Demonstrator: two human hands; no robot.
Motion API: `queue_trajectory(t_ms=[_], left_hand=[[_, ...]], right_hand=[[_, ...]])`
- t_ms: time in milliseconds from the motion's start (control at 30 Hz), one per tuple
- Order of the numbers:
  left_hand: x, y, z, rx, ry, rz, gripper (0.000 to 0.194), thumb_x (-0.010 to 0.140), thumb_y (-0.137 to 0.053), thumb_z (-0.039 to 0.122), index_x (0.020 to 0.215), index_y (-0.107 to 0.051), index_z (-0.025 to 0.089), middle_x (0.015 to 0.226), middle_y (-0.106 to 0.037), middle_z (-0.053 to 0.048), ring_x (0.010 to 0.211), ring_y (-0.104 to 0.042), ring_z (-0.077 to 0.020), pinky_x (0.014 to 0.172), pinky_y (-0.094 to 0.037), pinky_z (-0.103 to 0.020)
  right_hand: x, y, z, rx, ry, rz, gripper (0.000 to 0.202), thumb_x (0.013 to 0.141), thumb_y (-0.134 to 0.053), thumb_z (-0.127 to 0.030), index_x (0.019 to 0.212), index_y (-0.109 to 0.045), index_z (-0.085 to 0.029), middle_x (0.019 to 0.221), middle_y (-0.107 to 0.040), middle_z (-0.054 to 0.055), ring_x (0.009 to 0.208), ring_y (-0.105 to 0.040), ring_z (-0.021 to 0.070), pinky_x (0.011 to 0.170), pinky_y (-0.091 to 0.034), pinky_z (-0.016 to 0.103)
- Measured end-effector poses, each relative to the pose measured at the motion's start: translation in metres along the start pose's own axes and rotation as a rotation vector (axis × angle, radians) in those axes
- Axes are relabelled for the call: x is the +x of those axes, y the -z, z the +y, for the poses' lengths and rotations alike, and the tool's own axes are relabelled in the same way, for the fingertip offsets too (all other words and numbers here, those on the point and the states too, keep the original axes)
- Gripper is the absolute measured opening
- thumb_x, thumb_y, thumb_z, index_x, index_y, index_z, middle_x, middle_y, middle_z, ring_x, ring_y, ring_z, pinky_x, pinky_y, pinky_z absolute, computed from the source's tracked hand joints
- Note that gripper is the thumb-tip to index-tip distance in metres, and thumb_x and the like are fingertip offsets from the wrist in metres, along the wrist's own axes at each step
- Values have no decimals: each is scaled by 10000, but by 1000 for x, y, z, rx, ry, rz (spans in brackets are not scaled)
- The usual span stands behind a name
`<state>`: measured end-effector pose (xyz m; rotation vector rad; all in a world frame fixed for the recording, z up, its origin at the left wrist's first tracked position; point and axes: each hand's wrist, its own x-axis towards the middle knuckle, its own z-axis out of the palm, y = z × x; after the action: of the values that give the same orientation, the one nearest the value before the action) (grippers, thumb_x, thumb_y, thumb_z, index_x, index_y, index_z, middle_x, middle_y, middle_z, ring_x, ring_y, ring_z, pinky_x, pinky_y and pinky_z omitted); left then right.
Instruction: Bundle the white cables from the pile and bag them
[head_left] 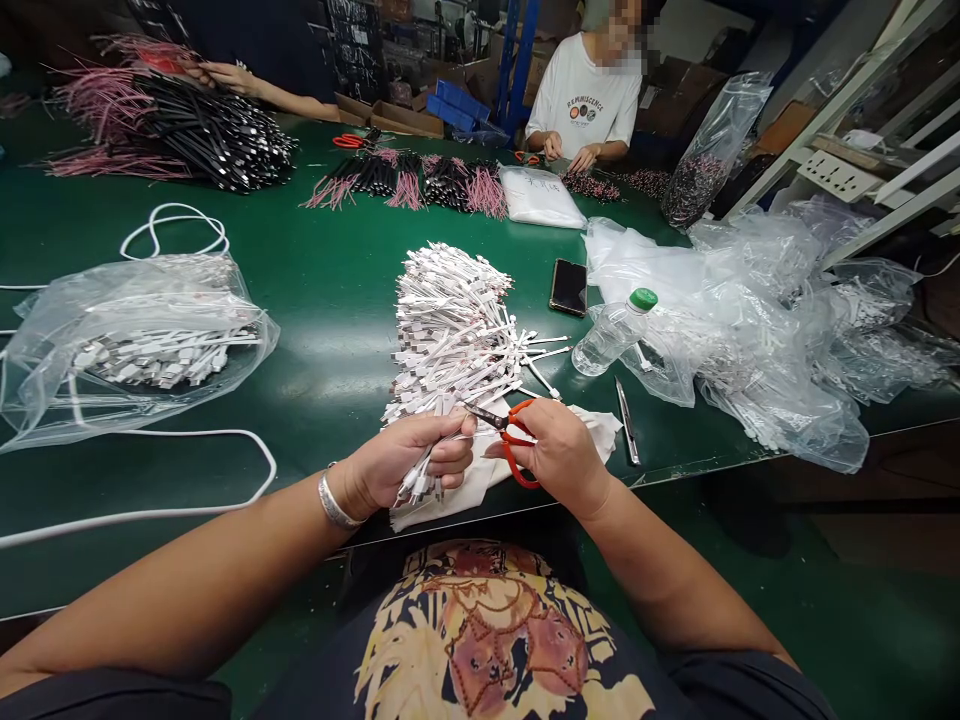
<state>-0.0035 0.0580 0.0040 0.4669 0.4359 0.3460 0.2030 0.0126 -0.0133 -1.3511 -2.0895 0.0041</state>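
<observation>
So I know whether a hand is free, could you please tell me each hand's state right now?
Left hand: closed around a bundle of short white cables.
Right hand: closed on red-handled metal scissors.

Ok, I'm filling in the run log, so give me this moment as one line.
left hand: grips white cables | right hand: holds red-handled scissors, tips near left thumb | near: cable pile

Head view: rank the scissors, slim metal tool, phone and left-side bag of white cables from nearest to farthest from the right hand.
1. Scissors, held in the right hand
2. Slim metal tool, just right of it
3. Phone, farther forward, beyond the hand
4. Bag of white cables, far left
</observation>
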Motion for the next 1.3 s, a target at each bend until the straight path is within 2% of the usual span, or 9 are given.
queue_trajectory(t_ms=[167, 300, 433, 567, 1000, 1300], left_hand=[[1, 1, -1, 20, -51, 17, 173, 881, -507, 259, 809, -605, 137, 493, -279, 72, 415, -262, -51, 467, -372, -175], [1, 1, -1, 39, -77, 35, 148, 875, -526, 251, 827, -610, 139, 479, -288, 75, 418, -261, -47, 469, -368, -171], [2, 3, -1, 70, -91, 54, 139, 849, -574, 271, 832, -617, 140, 473, -275, 82, 418, -256, -44, 464, -357, -168], [3, 4, -4, 114, -108, 57, 157, 825, -609, 294, 811, -614, 138, 476, -299, 78, 428, -270, -46, 468, -359, -177], [4, 3, -8, 203, -154, 83, 228, 785, -655, 358, 810, -580, 144, 466, -341, 77, 434, -306, -49, 469, -360, -175], [4, 3, -9, 253, -173, 90, 243, 767, -670, 369, 777, -577, 145, 465, -353, 73, 437, -319, -54, 472, -363, -183]], right_hand=[[1, 1, -2, 111, -67, -19, 370, 792, -595, -541, 696, -493, -199, 643, -514, 10, 609, -474, 158, 587, -393, 286], [1, 3, -4, 195, -115, 46, 350, 769, -643, -512, 778, -485, -200, 711, -521, 13, 647, -478, 155, 614, -418, 284], [1, 5, -3, 101, -1, 98, 428, 729, -676, -526, 913, -484, -191, 825, -551, 61, 760, -494, 204, 710, -448, 349], [0, 5, -1, -14, 58, 77, 391, 763, -646, -510, 922, -494, -187, 848, -570, 85, 798, -490, 228, 743, -450, 372], [1, 7, 0, -130, 65, 40, 347, 778, -625, -512, 843, -530, -185, 816, -586, 87, 772, -500, 224, 712, -445, 339], [2, 10, 0, -98, 56, 3, 345, 776, -629, -511, 793, -540, -178, 761, -576, 67, 734, -495, 206, 679, -426, 310]])
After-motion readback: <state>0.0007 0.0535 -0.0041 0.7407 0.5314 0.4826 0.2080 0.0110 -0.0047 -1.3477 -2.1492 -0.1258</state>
